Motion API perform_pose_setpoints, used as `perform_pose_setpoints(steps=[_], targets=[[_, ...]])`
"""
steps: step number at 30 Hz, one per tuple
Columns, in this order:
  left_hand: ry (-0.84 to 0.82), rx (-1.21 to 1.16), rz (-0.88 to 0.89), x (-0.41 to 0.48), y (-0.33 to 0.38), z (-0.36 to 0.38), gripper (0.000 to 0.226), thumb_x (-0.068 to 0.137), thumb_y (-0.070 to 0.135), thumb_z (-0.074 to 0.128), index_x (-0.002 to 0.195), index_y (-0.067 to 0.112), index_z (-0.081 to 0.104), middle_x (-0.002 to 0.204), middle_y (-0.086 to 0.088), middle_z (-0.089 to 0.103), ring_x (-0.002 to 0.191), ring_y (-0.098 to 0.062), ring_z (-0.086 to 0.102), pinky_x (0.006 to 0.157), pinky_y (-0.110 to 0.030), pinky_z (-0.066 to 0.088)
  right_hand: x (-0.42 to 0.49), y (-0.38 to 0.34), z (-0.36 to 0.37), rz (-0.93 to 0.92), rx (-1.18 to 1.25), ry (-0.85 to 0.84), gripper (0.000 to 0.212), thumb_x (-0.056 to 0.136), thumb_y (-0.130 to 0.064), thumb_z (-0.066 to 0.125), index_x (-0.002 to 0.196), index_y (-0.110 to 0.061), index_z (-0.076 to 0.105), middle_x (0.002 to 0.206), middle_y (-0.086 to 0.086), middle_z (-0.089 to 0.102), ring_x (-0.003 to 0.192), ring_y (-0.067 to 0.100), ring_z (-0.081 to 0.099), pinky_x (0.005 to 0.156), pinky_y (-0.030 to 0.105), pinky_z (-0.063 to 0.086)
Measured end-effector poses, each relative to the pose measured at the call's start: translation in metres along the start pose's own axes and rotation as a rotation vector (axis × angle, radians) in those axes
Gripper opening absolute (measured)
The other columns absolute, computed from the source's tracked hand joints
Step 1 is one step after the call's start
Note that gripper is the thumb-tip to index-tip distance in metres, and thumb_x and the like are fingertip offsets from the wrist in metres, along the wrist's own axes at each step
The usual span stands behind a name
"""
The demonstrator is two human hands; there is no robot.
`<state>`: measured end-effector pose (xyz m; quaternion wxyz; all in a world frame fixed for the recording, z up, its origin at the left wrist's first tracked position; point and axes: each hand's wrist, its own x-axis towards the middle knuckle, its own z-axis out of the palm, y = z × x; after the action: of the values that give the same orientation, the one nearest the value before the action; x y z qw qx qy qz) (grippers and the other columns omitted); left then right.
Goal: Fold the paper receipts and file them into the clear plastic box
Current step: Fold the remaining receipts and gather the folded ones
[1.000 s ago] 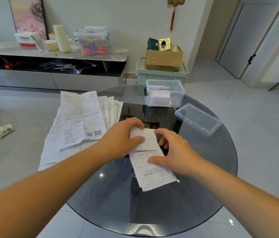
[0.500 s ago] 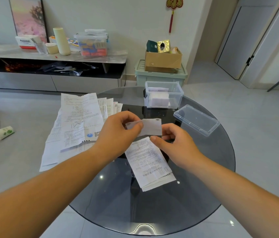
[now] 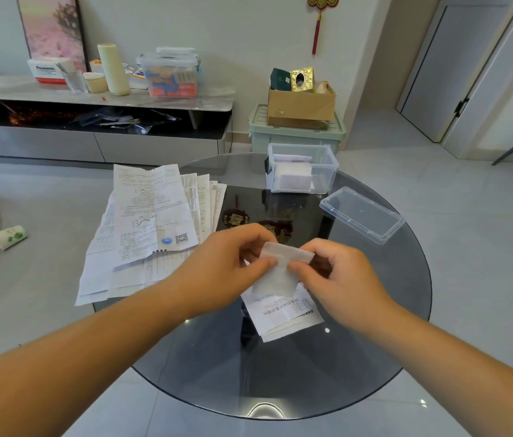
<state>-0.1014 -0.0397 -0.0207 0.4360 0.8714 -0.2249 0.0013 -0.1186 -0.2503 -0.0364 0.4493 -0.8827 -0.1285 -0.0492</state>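
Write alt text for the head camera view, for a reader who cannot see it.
The left hand and right hand pinch a small folded receipt above a round glass table. Unfolded receipts lie spread to the left; the open clear plastic box, with papers inside, stands at the far edge, its lid to the right.

- Premises: home living room.
- Low console (image 3: 97, 102) along the wall, cluttered with household containers.
- Framed picture (image 3: 50, 26) and red hanging ornament (image 3: 319, 14) on the wall.
- Storage bin (image 3: 296, 135) by the wall, carrying a cardboard box (image 3: 299, 105).
- Tiled floor (image 3: 469, 231); interior door (image 3: 431, 74); round glass bench (image 3: 280, 373).
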Motion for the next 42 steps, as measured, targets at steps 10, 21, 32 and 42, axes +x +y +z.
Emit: perform_pose_setpoints(steps=[10,21,32,42], targets=[[0.042,-0.465,-0.490,0.010,0.002,-0.005,0.009,0.097,0.015,0.064,0.102,0.009,0.067,0.080,-0.007,0.076,0.066,-0.017,0.071,0.063,-0.025,0.058,-0.001,-0.002,-0.006,-0.120,-0.091,-0.100,0.058,0.072,-0.047,0.084,0.121,-0.036,0.055,0.144,-0.027,0.033,0.122,0.005,0.049,0.083,0.024,0.057],[-0.101,-0.251,-0.502,0.013,-0.005,-0.001,0.014,0.099,0.019,0.061,0.111,0.013,0.065,0.085,-0.005,0.077,0.072,-0.014,0.073,0.065,-0.027,0.058,0.002,0.017,0.008,-0.280,-0.382,-0.174,0.030,0.093,-0.050,0.054,0.107,-0.027,0.067,0.115,-0.018,0.064,0.107,0.002,0.052,0.087,0.019,0.046],[-0.181,0.527,0.006,-0.004,-0.022,-0.003,0.044,0.086,0.072,0.053,0.110,0.036,0.063,0.099,0.018,0.064,0.092,-0.002,0.055,0.082,-0.029,0.051,0.009,0.014,0.014,-0.120,-0.342,-0.226,0.004,0.098,-0.036,0.058,0.096,-0.039,0.061,0.091,-0.017,0.057,0.088,0.002,0.053,0.070,0.018,0.039],[-0.141,0.583,-0.205,0.009,-0.030,0.010,0.036,0.085,0.063,0.062,0.109,0.038,0.052,0.109,0.013,0.049,0.111,-0.014,0.036,0.094,-0.033,0.030,0.036,0.001,0.029,0.154,-0.315,-0.279,0.037,0.086,-0.043,0.073,0.118,-0.034,0.055,0.085,-0.009,0.061,0.081,0.010,0.056,0.069,0.026,0.046]])
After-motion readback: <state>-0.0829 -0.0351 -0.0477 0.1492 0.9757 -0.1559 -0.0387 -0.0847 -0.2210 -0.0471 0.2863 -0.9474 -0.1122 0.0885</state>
